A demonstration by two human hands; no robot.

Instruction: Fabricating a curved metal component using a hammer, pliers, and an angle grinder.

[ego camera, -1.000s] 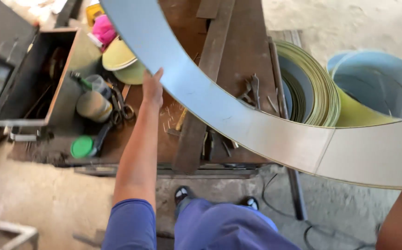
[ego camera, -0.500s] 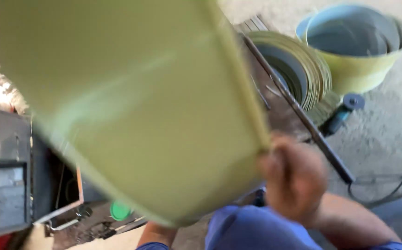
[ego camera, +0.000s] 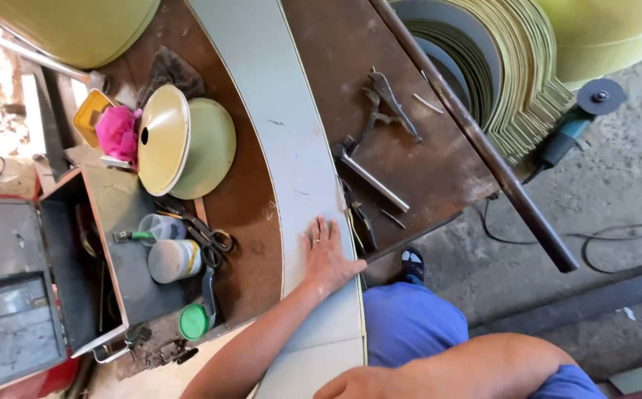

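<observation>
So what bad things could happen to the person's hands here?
The left hand presses flat on the long grey metal strip, whose thin edge could cut the fingers if it slides. The strip overhangs the rusty workbench, so it might tip or spring. Pliers and a metal rod lie beside it and could get knocked off.

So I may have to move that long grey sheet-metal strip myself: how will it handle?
The strip is thin and curves across the bench, so it probably flexes and springs. Its smooth face may slide under the left hand. The edges look sharp.
</observation>
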